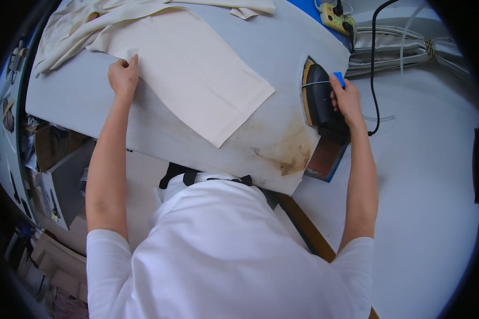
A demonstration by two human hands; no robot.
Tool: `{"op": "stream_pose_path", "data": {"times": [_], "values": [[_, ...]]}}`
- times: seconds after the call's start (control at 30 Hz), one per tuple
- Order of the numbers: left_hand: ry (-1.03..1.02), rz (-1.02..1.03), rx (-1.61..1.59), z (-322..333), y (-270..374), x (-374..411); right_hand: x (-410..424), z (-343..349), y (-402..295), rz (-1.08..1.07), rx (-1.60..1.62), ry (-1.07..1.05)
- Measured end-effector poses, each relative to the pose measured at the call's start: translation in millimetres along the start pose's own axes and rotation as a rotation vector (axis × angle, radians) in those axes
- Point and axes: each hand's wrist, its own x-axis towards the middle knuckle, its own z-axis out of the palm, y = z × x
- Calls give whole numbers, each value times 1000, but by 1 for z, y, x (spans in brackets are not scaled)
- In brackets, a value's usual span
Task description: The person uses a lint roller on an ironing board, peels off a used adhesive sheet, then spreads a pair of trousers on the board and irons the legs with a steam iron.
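A cream fabric garment (191, 67) lies on the pale padded ironing surface (80, 91), one panel spread flat with a straight hemmed end towards the right. The rest of it is bunched in folds at the upper left. My left hand (123, 77) pinches the garment's near edge, thumb pointing up and fingers curled under. At the right end of the surface, my right hand (346, 97) grips the handle of a black electric iron (319, 93). The iron is tilted on its side, its yellowish sole edge facing left. A blue part of the handle shows by my thumb.
Beneath the iron's heel is a reddish-brown block (323, 159). Brown scorch stains (293, 159) mark the near right corner. A black cord (374, 71) rises behind the iron. A yellow power strip (335, 18) sits at the back; cardboard boxes (54, 145) stand low on the left.
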Motion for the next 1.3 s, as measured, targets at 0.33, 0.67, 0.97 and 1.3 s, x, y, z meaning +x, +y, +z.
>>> {"op": "stream_pose_path", "data": {"times": [0.33,0.67,0.97,1.3], "values": [[-638,-465,-652,-11,27,-194,-88,57,-69,-509,-629,-286],[-793,-519,-637,-1,50,-263,-82,83,-72,-484,-596,-377],[-735,-460,-566,4,45,-271,-110,114,-88,-581,-738,-412],[-398,-268,-329,-6,1,-239,-158,147,-87,-652,-713,-512]]}}
